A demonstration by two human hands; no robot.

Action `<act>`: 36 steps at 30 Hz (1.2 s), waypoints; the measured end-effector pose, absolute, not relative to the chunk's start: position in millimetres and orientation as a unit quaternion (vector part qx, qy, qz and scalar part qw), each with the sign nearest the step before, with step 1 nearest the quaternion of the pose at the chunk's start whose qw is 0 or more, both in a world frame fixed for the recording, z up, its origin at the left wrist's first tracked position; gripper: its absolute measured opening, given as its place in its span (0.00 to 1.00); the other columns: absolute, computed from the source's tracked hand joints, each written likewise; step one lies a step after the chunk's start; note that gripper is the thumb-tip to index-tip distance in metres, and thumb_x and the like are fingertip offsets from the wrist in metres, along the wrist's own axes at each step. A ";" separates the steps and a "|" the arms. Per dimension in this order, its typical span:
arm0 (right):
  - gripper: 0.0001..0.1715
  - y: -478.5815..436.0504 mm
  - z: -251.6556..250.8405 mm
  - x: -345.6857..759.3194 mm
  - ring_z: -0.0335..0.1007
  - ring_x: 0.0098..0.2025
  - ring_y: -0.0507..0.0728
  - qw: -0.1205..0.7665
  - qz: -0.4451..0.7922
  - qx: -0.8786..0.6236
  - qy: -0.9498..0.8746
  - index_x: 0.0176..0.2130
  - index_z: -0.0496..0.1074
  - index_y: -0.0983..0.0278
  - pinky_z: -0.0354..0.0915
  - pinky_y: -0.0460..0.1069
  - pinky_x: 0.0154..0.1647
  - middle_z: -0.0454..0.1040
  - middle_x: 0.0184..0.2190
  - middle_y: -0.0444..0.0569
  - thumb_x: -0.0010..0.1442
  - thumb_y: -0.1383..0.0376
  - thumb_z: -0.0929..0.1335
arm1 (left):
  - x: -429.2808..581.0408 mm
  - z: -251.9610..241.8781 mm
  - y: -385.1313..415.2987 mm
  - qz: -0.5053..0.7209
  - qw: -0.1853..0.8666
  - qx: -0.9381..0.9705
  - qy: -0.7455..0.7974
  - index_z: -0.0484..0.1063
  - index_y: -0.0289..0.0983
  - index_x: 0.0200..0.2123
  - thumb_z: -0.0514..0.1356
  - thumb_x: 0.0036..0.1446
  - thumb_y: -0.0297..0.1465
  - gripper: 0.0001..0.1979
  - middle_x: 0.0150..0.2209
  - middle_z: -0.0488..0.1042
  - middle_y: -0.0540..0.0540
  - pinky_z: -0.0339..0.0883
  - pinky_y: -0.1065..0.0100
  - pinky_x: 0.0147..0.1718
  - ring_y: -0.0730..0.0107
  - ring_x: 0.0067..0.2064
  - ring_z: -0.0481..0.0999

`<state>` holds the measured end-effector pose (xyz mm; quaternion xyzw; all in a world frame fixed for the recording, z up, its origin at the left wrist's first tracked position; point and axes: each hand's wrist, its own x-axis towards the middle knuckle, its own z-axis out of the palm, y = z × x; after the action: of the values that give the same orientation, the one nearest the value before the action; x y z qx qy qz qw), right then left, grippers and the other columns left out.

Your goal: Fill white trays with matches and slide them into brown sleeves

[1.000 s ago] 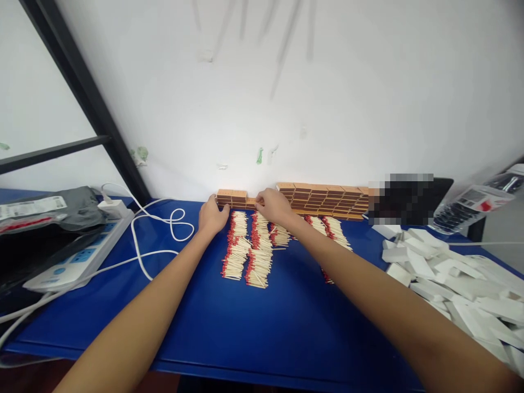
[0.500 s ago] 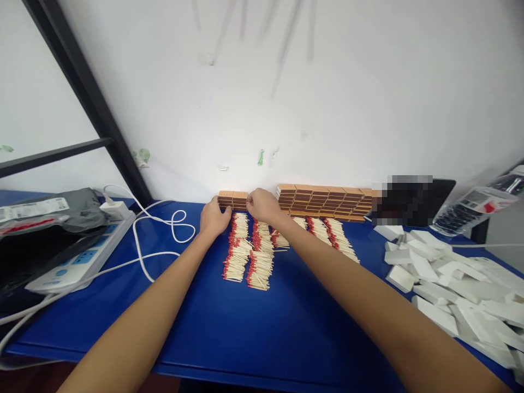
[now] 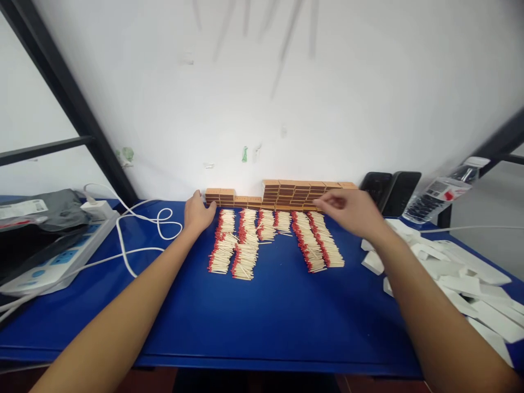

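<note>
Low stacked matchboxes (image 3: 220,196) stand against the wall, orange on top with dark brown striking sides facing me. My left hand (image 3: 198,214) rests at their left end, thumb and fingers apart, touching the end boxes without lifting them. A taller row of matchboxes (image 3: 290,192) continues to the right, joined by a lower stretch between. In front of its right part is my right hand (image 3: 352,212), slightly blurred, its fingers loosely curled with nothing visible in them. Red-headed matches (image 3: 245,248) lie in several columns before the boxes.
White box-like pieces (image 3: 458,284) are heaped at the right. Behind them are two dark phones (image 3: 401,191) and a tilted water bottle (image 3: 444,191). A power strip (image 3: 77,256), white cables (image 3: 139,218) and a grey bag (image 3: 61,213) occupy the left of the blue table (image 3: 262,327).
My right hand has left the low matchbox stack and moved right, past the taller row. My left hand stays at the left end. The view has shifted to the right.
</note>
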<state>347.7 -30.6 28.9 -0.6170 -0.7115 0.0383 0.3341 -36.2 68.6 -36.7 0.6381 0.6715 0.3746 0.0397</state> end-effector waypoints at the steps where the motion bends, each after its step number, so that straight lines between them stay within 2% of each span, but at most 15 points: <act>1: 0.13 -32.5 29.3 371.3 0.77 0.36 0.63 0.298 0.012 -0.670 -0.680 0.32 0.79 0.61 0.68 0.55 0.40 0.83 0.33 0.55 0.62 0.55 0.72 | -35.8 -33.7 66.3 0.386 0.025 0.633 0.670 0.70 0.32 0.58 0.64 0.64 0.33 0.21 0.59 0.77 0.29 0.67 0.45 0.65 0.40 0.65 0.74; 3: 0.08 -34.2 27.3 413.6 0.79 0.40 0.65 0.171 0.015 -0.748 -0.641 0.30 0.78 0.60 0.68 0.56 0.42 0.84 0.37 0.56 0.54 0.59 0.76 | -33.4 -27.2 60.4 0.420 -0.011 0.626 0.657 0.67 0.31 0.62 0.63 0.64 0.32 0.25 0.63 0.73 0.28 0.62 0.45 0.69 0.40 0.69 0.69; 4: 0.09 -34.5 24.9 430.9 0.80 0.43 0.65 0.128 0.039 -0.767 -0.627 0.32 0.79 0.59 0.69 0.56 0.44 0.84 0.41 0.57 0.50 0.60 0.78 | -31.4 -24.1 56.9 0.451 -0.036 0.623 0.638 0.66 0.30 0.63 0.63 0.64 0.32 0.26 0.64 0.72 0.28 0.60 0.45 0.70 0.41 0.69 0.67; 6: 0.20 -34.3 18.0 456.3 0.80 0.47 0.66 0.083 0.115 -0.776 -0.615 0.39 0.80 0.57 0.71 0.55 0.46 0.84 0.49 0.56 0.44 0.61 0.81 | -26.4 -19.2 49.6 0.505 -0.076 0.630 0.585 0.66 0.31 0.63 0.63 0.63 0.30 0.26 0.63 0.72 0.29 0.59 0.44 0.71 0.42 0.69 0.67; 8: 0.26 -32.3 9.4 469.6 0.81 0.48 0.67 0.050 0.162 -0.770 -0.616 0.41 0.81 0.56 0.73 0.54 0.46 0.84 0.49 0.55 0.38 0.61 0.82 | -21.1 -16.3 42.8 0.529 -0.097 0.643 0.546 0.68 0.34 0.61 0.63 0.63 0.30 0.23 0.60 0.74 0.33 0.60 0.44 0.70 0.44 0.67 0.68; 11: 0.27 -26.2 -3.0 474.8 0.83 0.46 0.67 0.039 0.174 -0.754 -0.632 0.38 0.80 0.55 0.74 0.55 0.45 0.85 0.45 0.52 0.33 0.64 0.81 | -15.3 -14.5 35.7 0.538 -0.108 0.653 0.523 0.70 0.36 0.58 0.62 0.63 0.29 0.20 0.58 0.75 0.36 0.62 0.45 0.68 0.46 0.64 0.70; 16: 0.19 -16.6 -15.2 477.6 0.82 0.33 0.64 0.058 0.163 -0.737 -0.654 0.31 0.78 0.55 0.73 0.55 0.35 0.84 0.33 0.53 0.35 0.69 0.79 | -12.5 -11.8 28.8 0.550 -0.109 0.644 0.521 0.71 0.37 0.55 0.63 0.63 0.28 0.18 0.57 0.77 0.37 0.65 0.47 0.66 0.47 0.63 0.71; 22: 0.20 -12.1 -24.2 486.5 0.80 0.26 0.63 0.071 0.144 -0.713 -0.682 0.27 0.77 0.55 0.71 0.55 0.27 0.83 0.28 0.50 0.31 0.70 0.79 | -5.6 -9.6 21.6 0.550 -0.115 0.667 0.489 0.72 0.38 0.53 0.62 0.63 0.27 0.15 0.54 0.78 0.39 0.67 0.48 0.63 0.50 0.59 0.74; 25: 0.19 -12.2 -21.8 485.0 0.80 0.25 0.64 0.075 0.134 -0.718 -0.679 0.27 0.78 0.55 0.71 0.55 0.27 0.82 0.27 0.52 0.32 0.72 0.79 | -0.3 -9.1 17.5 0.544 -0.109 0.681 0.478 0.73 0.38 0.52 0.63 0.63 0.26 0.14 0.53 0.78 0.40 0.67 0.48 0.63 0.51 0.58 0.74; 27: 0.17 -12.4 -16.2 477.2 0.81 0.30 0.65 0.089 0.117 -0.720 -0.678 0.29 0.79 0.57 0.73 0.57 0.32 0.84 0.32 0.56 0.35 0.70 0.79 | 3.7 -8.6 13.8 0.541 -0.104 0.687 0.474 0.73 0.39 0.51 0.63 0.63 0.26 0.13 0.52 0.79 0.40 0.68 0.49 0.62 0.52 0.58 0.75; 30: 0.16 -13.5 -6.2 450.7 0.81 0.42 0.68 0.132 0.078 -0.707 -0.691 0.38 0.82 0.59 0.75 0.59 0.44 0.84 0.43 0.60 0.47 0.59 0.78 | 11.2 -8.3 6.2 0.533 -0.093 0.706 0.457 0.73 0.40 0.50 0.63 0.64 0.26 0.12 0.51 0.80 0.42 0.69 0.51 0.60 0.54 0.56 0.76; 33: 0.21 -17.9 -0.7 409.1 0.79 0.47 0.68 0.226 0.039 -0.628 -0.743 0.46 0.82 0.61 0.73 0.62 0.50 0.82 0.48 0.59 0.58 0.51 0.73 | 19.9 -9.7 -3.3 0.517 -0.077 0.752 0.403 0.73 0.39 0.50 0.61 0.66 0.27 0.10 0.49 0.80 0.42 0.70 0.53 0.58 0.56 0.54 0.77; 34: 0.22 -20.3 -0.1 394.4 0.78 0.48 0.67 0.255 0.042 -0.600 -0.757 0.48 0.82 0.60 0.73 0.62 0.51 0.82 0.48 0.57 0.61 0.50 0.71 | 22.8 -10.4 -6.5 0.507 -0.066 0.771 0.380 0.73 0.39 0.50 0.60 0.67 0.27 0.10 0.49 0.80 0.42 0.71 0.54 0.58 0.57 0.54 0.77; 36: 0.22 -25.6 0.4 367.5 0.77 0.47 0.65 0.277 0.081 -0.558 -0.778 0.46 0.82 0.58 0.73 0.60 0.47 0.81 0.46 0.55 0.64 0.47 0.68 | 28.3 -12.2 -12.8 0.478 -0.063 0.808 0.339 0.73 0.39 0.50 0.59 0.68 0.28 0.09 0.48 0.81 0.42 0.71 0.53 0.57 0.57 0.54 0.77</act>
<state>367.5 -25.6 0.4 -0.5580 -0.7781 0.0806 0.2768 28.3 -12.8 -12.2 0.8081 0.3391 0.4776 -0.0630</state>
